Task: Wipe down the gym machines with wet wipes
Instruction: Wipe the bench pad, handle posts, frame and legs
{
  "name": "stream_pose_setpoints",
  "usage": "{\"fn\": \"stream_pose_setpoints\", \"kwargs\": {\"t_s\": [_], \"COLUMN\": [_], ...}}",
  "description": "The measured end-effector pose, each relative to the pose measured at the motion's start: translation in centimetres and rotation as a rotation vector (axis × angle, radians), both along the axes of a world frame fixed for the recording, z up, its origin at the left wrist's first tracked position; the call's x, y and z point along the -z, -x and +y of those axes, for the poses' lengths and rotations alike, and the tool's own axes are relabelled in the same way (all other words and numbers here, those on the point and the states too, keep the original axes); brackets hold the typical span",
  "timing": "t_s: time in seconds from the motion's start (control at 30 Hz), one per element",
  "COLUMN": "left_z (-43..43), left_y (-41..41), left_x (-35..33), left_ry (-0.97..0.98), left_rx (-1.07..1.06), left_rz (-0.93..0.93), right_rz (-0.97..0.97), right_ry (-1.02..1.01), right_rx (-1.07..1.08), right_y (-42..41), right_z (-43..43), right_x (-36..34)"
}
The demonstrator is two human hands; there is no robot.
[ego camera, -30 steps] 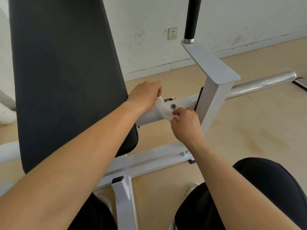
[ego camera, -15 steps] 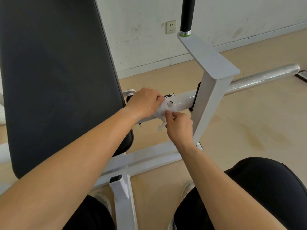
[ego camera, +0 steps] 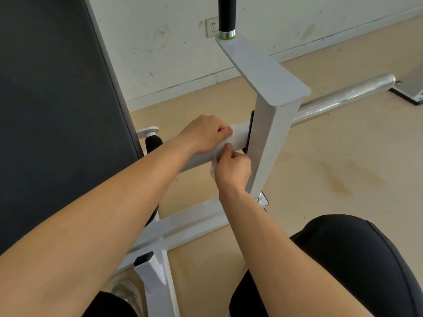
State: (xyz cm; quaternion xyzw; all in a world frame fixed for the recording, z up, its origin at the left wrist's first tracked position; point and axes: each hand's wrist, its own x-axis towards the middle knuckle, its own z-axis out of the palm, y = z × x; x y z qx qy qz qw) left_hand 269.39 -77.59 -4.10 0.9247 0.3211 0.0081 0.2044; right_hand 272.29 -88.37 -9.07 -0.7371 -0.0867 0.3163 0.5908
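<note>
A white wet wipe [ego camera: 215, 159] is wrapped over the white horizontal bar [ego camera: 240, 136] of the gym machine, just left of its white upright post [ego camera: 270, 143]. My left hand [ego camera: 203, 136] lies over the top of the bar with its fingers curled round the wipe. My right hand [ego camera: 233, 170] is below and in front of the bar and pinches the wipe's lower end, which hangs down beside the knuckles. Most of the wipe is hidden by the two hands.
A large black back pad [ego camera: 57, 110] fills the left. A black handle [ego camera: 226, 14] rises from the post's angled top. A chrome bar [ego camera: 343, 99] runs right over the tan floor. White base rails [ego camera: 187, 223] lie below; my knees are at the bottom edge.
Both hands have slid right along the bar with the wipe, closer to the upright post. The bolt on the bar is now covered, and the wipe's tail hangs lower.
</note>
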Motion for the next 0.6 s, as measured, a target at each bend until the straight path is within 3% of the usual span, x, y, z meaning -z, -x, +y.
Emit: {"fn": "stream_pose_setpoints", "kwargs": {"t_s": [0.13,0.3,0.43,0.6], "left_z": [0.4,0.9,1.4,1.7], "left_y": [-1.2,1.3,2.4,-0.3], "left_x": [0.0,-0.4,-0.4,-0.7], "left_ry": [0.020,-0.062,-0.087,-0.028], "left_rx": [0.026,0.069,0.071,0.085], "left_rz": [0.011,0.107,0.191,0.169], "right_rz": [0.027,0.008,0.084,0.099], "right_ry": [0.032,0.131,0.094,0.070], "right_rx": [0.088,0.044,-0.006,0.022], "right_y": [-0.7,1.7,2.7,0.5], "right_z": [1.0,2.5,2.4,2.3], "right_x": [-0.2,-0.4,-0.3,0.0]}}
